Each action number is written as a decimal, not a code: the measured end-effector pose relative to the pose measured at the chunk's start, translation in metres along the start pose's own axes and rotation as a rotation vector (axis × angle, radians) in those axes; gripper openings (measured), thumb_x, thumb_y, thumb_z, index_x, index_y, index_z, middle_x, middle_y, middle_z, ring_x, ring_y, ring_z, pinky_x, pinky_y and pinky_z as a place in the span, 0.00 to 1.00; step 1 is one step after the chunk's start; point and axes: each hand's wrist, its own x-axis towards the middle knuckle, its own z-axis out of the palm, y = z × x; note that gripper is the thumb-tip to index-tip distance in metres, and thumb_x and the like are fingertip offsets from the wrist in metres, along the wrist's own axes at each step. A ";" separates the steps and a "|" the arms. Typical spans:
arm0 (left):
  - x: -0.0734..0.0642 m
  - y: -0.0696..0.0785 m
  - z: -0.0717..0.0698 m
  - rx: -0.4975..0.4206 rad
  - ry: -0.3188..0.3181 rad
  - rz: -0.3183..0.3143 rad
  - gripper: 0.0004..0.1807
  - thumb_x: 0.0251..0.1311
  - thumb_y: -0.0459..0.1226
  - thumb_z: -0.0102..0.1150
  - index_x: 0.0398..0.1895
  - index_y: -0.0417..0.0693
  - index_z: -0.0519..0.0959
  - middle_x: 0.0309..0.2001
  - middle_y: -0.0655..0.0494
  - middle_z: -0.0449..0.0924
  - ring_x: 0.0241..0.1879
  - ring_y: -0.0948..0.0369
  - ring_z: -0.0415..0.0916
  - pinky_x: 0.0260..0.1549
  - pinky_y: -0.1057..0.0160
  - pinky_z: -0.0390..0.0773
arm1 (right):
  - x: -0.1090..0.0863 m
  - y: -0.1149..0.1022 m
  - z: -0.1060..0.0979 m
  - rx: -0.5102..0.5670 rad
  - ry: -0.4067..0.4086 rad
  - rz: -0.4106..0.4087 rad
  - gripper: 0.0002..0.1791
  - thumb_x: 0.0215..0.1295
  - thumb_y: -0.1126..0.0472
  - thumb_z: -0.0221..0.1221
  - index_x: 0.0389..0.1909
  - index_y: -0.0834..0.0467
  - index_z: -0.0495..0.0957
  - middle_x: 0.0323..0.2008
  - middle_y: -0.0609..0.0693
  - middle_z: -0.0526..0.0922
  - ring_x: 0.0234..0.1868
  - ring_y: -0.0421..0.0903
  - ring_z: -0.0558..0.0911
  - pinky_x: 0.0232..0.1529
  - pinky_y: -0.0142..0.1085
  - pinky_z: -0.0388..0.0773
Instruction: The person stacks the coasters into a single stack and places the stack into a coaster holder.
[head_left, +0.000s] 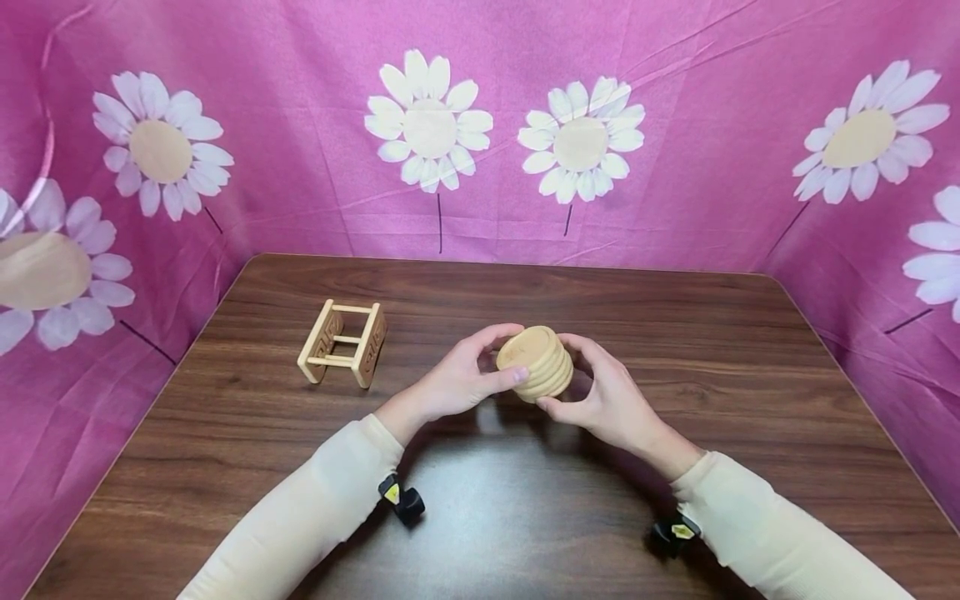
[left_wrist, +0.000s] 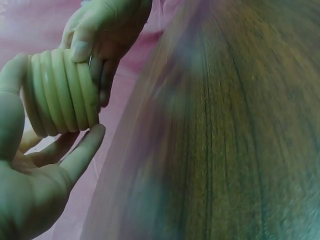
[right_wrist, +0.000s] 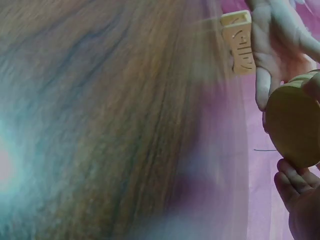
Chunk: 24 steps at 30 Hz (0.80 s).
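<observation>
Between both hands, above the middle of the table, is a tilted stack of several round wooden coasters [head_left: 534, 360]. My left hand [head_left: 463, 373] grips the stack from the left, its thumb lying on the top coaster's rim. From the right, my right hand [head_left: 611, 392] holds it with thumb and fingers. Side by side, the coasters' rounded edges [left_wrist: 61, 92] show in the left wrist view. The right wrist view shows the flat bottom coaster [right_wrist: 294, 125]. Left of the hands stands a wooden coaster rack [head_left: 343, 343] with carved side panels and thin rods.
The dark brown wooden table [head_left: 480, 525] reflects a bright patch of light at its front. A pink cloth [head_left: 300, 125] printed with white daisies hangs around its back and sides. Black wrist cameras sit under both sleeves.
</observation>
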 end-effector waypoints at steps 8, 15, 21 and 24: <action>-0.004 0.003 0.004 -0.219 0.059 -0.027 0.34 0.74 0.28 0.61 0.80 0.37 0.64 0.74 0.33 0.73 0.67 0.45 0.80 0.60 0.55 0.85 | 0.000 -0.004 0.000 0.228 0.057 0.056 0.45 0.53 0.72 0.79 0.74 0.66 0.70 0.61 0.62 0.85 0.58 0.30 0.81 0.67 0.22 0.72; -0.008 0.005 0.007 -0.425 0.096 0.012 0.51 0.66 0.55 0.74 0.81 0.36 0.62 0.75 0.29 0.69 0.59 0.56 0.82 0.59 0.51 0.86 | -0.001 -0.008 0.007 0.416 0.151 0.062 0.43 0.56 0.79 0.74 0.74 0.69 0.71 0.60 0.46 0.85 0.62 0.32 0.82 0.68 0.24 0.74; -0.009 0.000 0.009 -0.472 0.118 0.046 0.67 0.48 0.68 0.76 0.81 0.34 0.61 0.74 0.27 0.68 0.56 0.60 0.82 0.60 0.47 0.85 | 0.000 -0.011 0.014 0.459 0.200 0.078 0.43 0.56 0.80 0.73 0.75 0.70 0.71 0.67 0.48 0.82 0.66 0.32 0.79 0.69 0.25 0.74; -0.009 -0.001 0.010 -0.490 0.126 0.038 0.69 0.45 0.69 0.76 0.82 0.34 0.60 0.74 0.26 0.68 0.56 0.60 0.82 0.61 0.47 0.84 | 0.000 -0.013 0.016 0.479 0.202 0.091 0.43 0.58 0.80 0.72 0.76 0.70 0.70 0.69 0.49 0.81 0.66 0.31 0.80 0.67 0.25 0.76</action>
